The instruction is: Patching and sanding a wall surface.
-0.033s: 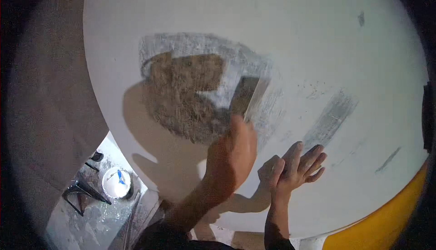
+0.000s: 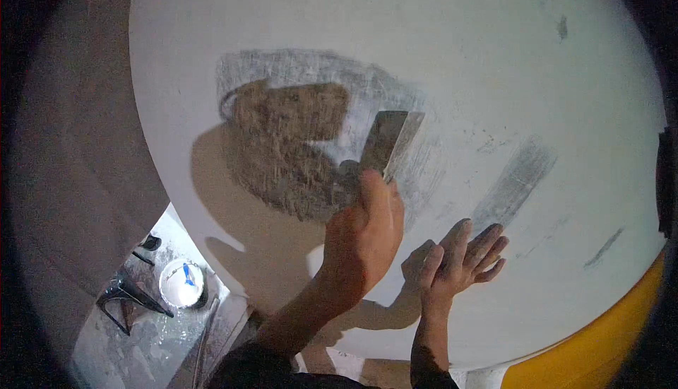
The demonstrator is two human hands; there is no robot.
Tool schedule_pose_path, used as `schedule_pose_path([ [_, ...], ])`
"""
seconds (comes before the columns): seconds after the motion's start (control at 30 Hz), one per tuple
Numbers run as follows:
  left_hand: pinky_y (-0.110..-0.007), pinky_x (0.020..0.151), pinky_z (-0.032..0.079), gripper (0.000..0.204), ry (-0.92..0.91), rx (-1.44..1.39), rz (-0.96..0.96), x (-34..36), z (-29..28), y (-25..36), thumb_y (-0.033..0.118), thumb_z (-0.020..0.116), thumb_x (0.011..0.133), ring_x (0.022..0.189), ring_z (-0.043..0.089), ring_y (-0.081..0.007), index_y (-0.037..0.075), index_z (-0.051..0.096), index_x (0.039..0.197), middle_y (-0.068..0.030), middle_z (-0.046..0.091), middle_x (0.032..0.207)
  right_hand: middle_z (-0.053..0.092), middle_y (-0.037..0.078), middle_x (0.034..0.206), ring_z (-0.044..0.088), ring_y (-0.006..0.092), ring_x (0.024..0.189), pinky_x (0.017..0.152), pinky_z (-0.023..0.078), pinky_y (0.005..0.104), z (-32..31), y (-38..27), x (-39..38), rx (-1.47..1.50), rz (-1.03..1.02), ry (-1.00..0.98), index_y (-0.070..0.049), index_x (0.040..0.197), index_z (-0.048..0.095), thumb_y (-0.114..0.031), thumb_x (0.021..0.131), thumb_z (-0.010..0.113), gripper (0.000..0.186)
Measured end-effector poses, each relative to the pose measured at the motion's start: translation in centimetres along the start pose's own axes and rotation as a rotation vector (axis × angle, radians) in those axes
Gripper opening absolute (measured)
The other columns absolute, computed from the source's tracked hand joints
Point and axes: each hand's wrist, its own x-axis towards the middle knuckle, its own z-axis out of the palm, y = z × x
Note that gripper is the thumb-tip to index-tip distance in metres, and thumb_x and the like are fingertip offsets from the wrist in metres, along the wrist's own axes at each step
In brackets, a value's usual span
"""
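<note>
- The scraper is just right of the frame's centre and above its middle, over the right part of the large grey patch on the white panel.
- To do this scraping pass well, the blade should probably lie at a low, steady tilt, its whole edge bearing evenly; a corner dug in could score the face.
- Light, overlapping strokes would likely leave fewer ridges, and wiping the blade often should help.
- The left hand, lower centre, is closed around the scraper's lower end, thumb uppermost; the handle is mostly hidden.
- The right hand, right of it, grips nothing: its fingers are loosely spread and seem to rest against the panel, just below the smaller grey streak. How firmly it presses, I cannot tell.
</note>
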Motion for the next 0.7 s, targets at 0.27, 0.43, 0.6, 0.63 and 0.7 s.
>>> schedule_pose_path([
  [0.27, -0.040, 0.049, 0.044, 0.016, -0.322, -0.327, -0.262, -4.8, 0.3, -1.1, 0.012, 0.049, 0.090, 0.056, 0.060, -0.0355, -0.002, 0.041, 0.091, -0.0185, 0.055, 0.060, 0.038, 0.025, 0.132, 0.031, 0.0360, 0.127, 0.101, 0.023, 0.0506, -0.4, 0.4, -0.6, 0.362, -0.071, 0.205, 0.001, 0.124, 0.048, -0.027, 0.090, 0.040, 0.044],
  [0.43, -0.041, 0.058, 0.045, 0.021, -0.473, -0.705, -0.264, -9.0, 0.5, -3.1, 0.010, 0.043, 0.091, 0.066, 0.057, -0.0317, -0.006, 0.043, 0.105, -0.0210, 0.056, 0.077, 0.058, 0.020, 0.105, 0.055, 0.0261, 0.094, 0.085, 0.041, 0.0375, -4.0, -4.8, -0.9, 1.041, 0.233, -0.013, 0.007, 0.115, 0.052, -0.022, 0.092, 0.043, 0.037],
  [0.6, -0.039, 0.074, 0.046, 0.032, -0.249, -0.067, 0.536, -9.8, 0.0, -6.4, 0.014, 0.048, 0.089, 0.077, 0.057, -0.0309, -0.006, 0.045, 0.113, -0.0202, 0.058, 0.092, 0.062, 0.012, 0.086, 0.059, 0.0166, 0.071, 0.063, 0.047, 0.0282, -5.0, -6.3, 0.3, 1.140, 0.250, -0.317, 0.008, 0.102, 0.053, -0.006, 0.090, 0.045, 0.020],
  [0.63, -0.041, 0.079, 0.044, 0.035, -0.384, -0.266, 0.340, -7.8, -1.7, -5.9, 0.020, 0.050, 0.088, 0.088, 0.056, -0.0336, -0.006, 0.046, 0.111, -0.0229, 0.056, 0.097, 0.062, 0.012, 0.081, 0.059, 0.0161, 0.066, 0.057, 0.047, 0.0282, -5.1, -5.5, 0.3, 0.886, 0.015, -0.181, 0.009, 0.100, 0.052, -0.002, 0.089, 0.045, 0.018],
  [0.7, -0.042, 0.086, 0.041, 0.042, -0.428, -0.434, 0.236, -4.8, -3.2, -8.0, 0.028, 0.056, 0.085, 0.102, 0.054, -0.0353, -0.005, 0.048, 0.110, -0.0245, 0.054, 0.107, 0.059, 0.016, 0.083, 0.058, 0.0176, 0.069, 0.062, 0.047, 0.0302, -8.0, -4.6, 2.9, 1.249, 0.505, -0.594, 0.010, 0.104, 0.049, -0.004, 0.088, 0.044, 0.021],
])
